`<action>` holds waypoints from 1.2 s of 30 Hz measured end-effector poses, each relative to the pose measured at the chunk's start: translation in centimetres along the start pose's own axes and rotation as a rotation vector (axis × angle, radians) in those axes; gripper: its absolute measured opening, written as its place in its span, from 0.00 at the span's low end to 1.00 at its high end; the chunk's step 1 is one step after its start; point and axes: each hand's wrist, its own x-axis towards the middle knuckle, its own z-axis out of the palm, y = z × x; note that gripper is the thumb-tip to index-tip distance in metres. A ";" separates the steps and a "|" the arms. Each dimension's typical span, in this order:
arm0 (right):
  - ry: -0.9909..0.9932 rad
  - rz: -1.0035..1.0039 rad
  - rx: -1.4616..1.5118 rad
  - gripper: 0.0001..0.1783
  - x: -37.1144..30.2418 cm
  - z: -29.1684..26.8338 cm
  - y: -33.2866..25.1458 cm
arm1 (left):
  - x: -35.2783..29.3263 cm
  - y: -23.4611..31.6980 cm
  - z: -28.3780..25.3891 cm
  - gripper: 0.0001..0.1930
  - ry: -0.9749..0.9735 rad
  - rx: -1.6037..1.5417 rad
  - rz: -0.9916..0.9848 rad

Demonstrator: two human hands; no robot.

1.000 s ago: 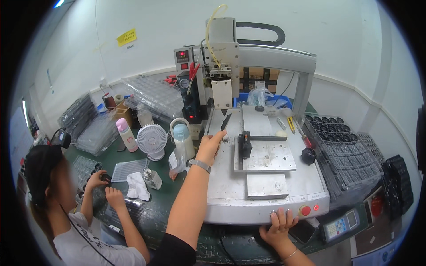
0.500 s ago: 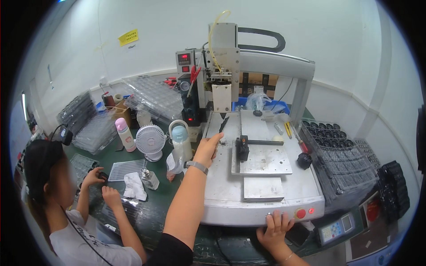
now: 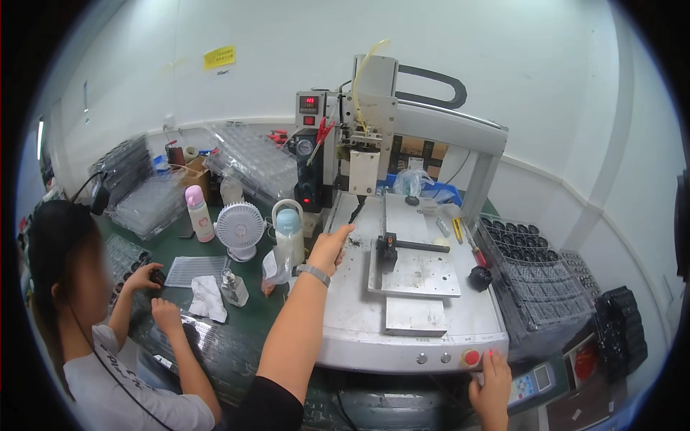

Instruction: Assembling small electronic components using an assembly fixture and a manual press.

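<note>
My left hand (image 3: 330, 248) is closed above the left part of the white bed (image 3: 345, 302) of a benchtop gantry machine (image 3: 453, 118). A slim black pointed tool (image 3: 357, 208) extends from its fingertips; its exact kind cannot be made out. At the front panel's right end, my right hand (image 3: 492, 388) has fingers stretched out onto the red-lit button, beside the red emergency-stop button (image 3: 471, 357). Nothing shows in that hand. On the bed, a metal fixture plate (image 3: 417, 273) carries a black block (image 3: 387, 251) with a dark bar, below the machine's head (image 3: 364, 172).
To the left, a co-worker (image 3: 122, 345) handles a small black part. Between us stand a white fan (image 3: 241, 226), a blue-lidded bottle (image 3: 289, 233) and a pink-capped bottle (image 3: 199, 215). Stacked clear trays (image 3: 532, 287) with black parts stand right, near a handheld keypad (image 3: 530, 384).
My right hand has moved right along the front panel, from the silver buttons to the lit button. My left hand stays at the same place over the bed; the view has shifted slightly.
</note>
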 end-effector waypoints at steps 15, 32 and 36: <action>0.045 0.061 0.028 0.24 18.1 -1.4 -1.7 | -2.1 -0.8 1.5 0.35 0.284 1.212 0.247; -0.253 0.055 0.086 0.25 30.7 5.2 1.5 | -2.9 -0.9 2.4 0.26 0.310 1.423 0.539; -0.341 0.117 -0.082 0.23 32.0 3.0 -0.1 | -2.9 -1.2 2.4 0.22 0.324 1.434 0.602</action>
